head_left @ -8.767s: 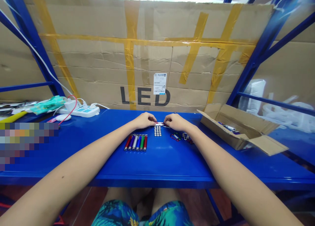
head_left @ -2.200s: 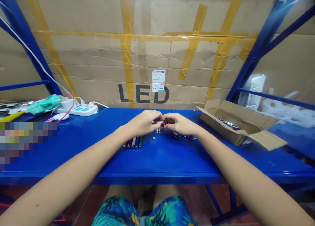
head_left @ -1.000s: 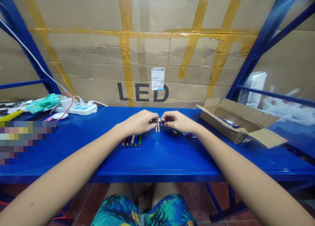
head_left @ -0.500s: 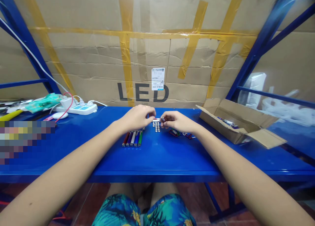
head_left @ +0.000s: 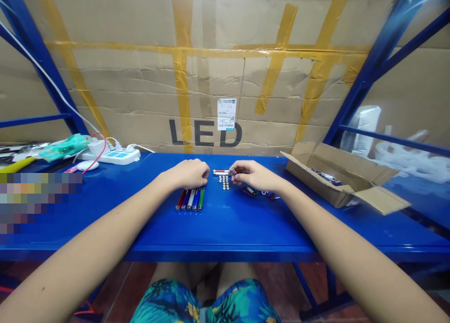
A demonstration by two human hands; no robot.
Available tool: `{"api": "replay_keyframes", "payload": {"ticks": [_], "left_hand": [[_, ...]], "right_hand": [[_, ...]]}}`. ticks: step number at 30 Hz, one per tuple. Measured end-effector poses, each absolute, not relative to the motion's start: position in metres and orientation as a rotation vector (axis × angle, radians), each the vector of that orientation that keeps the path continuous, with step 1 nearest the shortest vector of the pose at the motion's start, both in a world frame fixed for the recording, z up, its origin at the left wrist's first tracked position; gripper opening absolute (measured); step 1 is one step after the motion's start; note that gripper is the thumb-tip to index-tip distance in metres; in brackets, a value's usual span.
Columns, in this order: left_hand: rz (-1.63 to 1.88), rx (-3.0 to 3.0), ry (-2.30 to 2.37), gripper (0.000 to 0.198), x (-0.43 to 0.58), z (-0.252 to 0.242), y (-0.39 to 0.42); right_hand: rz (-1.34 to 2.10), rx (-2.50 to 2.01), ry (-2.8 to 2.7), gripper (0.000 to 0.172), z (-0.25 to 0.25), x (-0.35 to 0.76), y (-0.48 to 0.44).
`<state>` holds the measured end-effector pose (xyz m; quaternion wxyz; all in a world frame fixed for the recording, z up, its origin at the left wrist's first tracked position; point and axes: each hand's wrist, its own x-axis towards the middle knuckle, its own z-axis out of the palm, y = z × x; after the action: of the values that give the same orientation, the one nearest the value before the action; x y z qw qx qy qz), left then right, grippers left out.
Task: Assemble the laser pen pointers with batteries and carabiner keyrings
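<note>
My left hand (head_left: pixel 190 173) lies curled, knuckles up, over the far ends of a row of small coloured tubes (head_left: pixel 191 199) on the blue table (head_left: pixel 228 224). What its fingers hold, if anything, is hidden. My right hand (head_left: pixel 253 175) pinches a small silver part (head_left: pixel 232 171) between thumb and fingers. A red and silver tube (head_left: pixel 220 172) lies flat between the two hands. Just in front of it sits a cluster of small silver button cells (head_left: pixel 224 182).
Coloured carabiner clips (head_left: pixel 258 192) lie under my right wrist. An open cardboard box (head_left: pixel 346 180) stands at the right. A white power strip (head_left: pixel 112 157) with cables sits at the back left. A taped cardboard sheet marked LED (head_left: pixel 206 133) forms the back wall.
My left hand has left the piece both hands held, swung left and come down onto the row of tubes. The red and silver tube now lies on the table. My right hand stays pinched.
</note>
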<state>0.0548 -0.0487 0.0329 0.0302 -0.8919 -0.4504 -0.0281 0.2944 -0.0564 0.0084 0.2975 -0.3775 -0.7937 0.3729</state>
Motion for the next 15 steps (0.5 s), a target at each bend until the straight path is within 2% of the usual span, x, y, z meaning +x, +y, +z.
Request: {"api": "replay_keyframes", "payload": {"ticks": [6,12,15], "left_hand": [[-0.24,-2.759,-1.438,0.01,0.061,0.029,-0.049],[-1.21,-2.906,-1.261,0.01,0.088,0.023,-0.061],[-1.409,-2.882,-1.174,0.009,0.096,0.019,-0.065]], "right_hand": [[0.989,-1.013,-2.114,0.018,0.007,0.295,-0.054],[0.929,-0.975,-2.164,0.016,0.009,0.295,-0.055],[0.851,-0.929,-2.193,0.013,0.012,0.294,-0.057]]}}
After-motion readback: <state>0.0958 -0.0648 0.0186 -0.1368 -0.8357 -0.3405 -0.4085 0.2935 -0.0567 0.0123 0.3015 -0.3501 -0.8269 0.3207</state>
